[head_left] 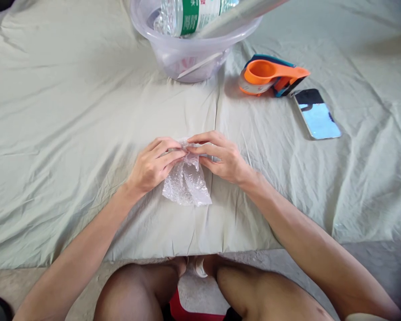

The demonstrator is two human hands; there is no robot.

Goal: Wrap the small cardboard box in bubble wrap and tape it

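- Left hand (152,166) and right hand (220,157) meet over a small bundle of bubble wrap (187,180), near the middle of the pale green sheet (70,111).
- Both sets of fingers are pinched together on the bundle's far edge; the fingertips of the two hands almost touch.
- The bundle lies on the sheet between the hands, its near end loose and flared.
- Far centre: a clear plastic basin (187,49) holding a plastic bottle (187,15) with a green label.
- Far right: an orange tape dispenser (270,76), and just beside it a phone (317,114) lying screen up.
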